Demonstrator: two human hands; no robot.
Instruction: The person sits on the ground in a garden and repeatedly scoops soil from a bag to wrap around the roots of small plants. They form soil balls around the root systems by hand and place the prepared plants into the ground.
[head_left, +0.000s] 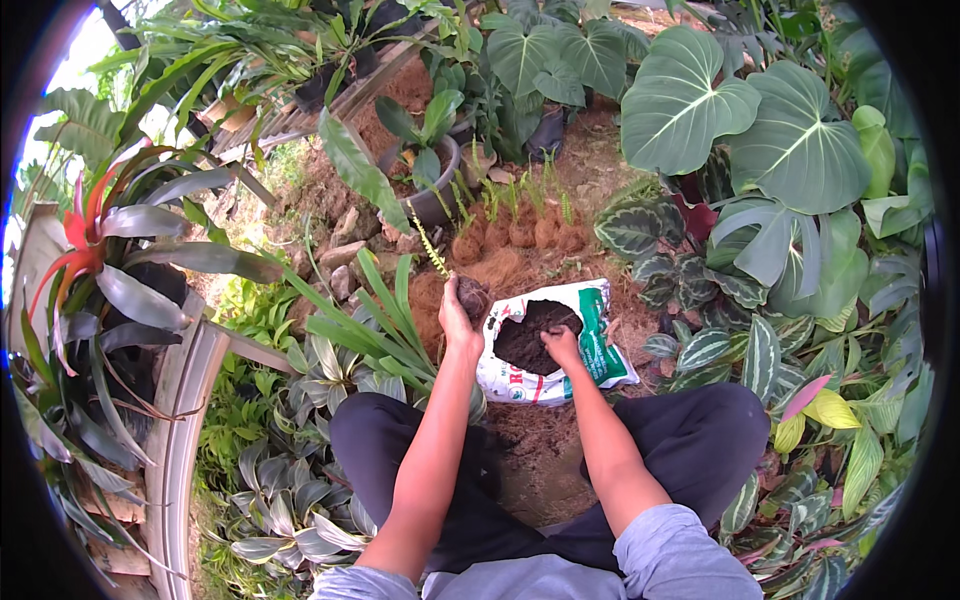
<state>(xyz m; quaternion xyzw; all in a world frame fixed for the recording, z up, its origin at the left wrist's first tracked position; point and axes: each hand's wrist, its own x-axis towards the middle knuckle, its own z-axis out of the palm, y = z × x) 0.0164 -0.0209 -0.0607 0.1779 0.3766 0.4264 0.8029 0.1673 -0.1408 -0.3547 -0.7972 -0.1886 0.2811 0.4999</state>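
Note:
My left hand (457, 315) holds a small fern (429, 244) by its dark, round root ball (472, 295), left of a white and green plastic bag (600, 337). A wide torn hole in the bag's upper face shows dark potting soil (525, 341). My right hand (561, 346) is at the soil inside this hole, fingers bent and their tips partly hidden; whether they pinch any soil cannot be seen. Beyond the bag, several brown fibre-wrapped balls (523, 232) with small upright fern fronds stand close together on the ground, beside loose brown fibre (495, 268).
A potted plant in a grey pot (435, 202) and stones (341, 256) lie beyond my left hand. Large-leaved plants (690, 101) crowd the right side. A red bromeliad (82, 240) and a pale frame rail (176, 435) are at left. My crossed legs flank the near ground.

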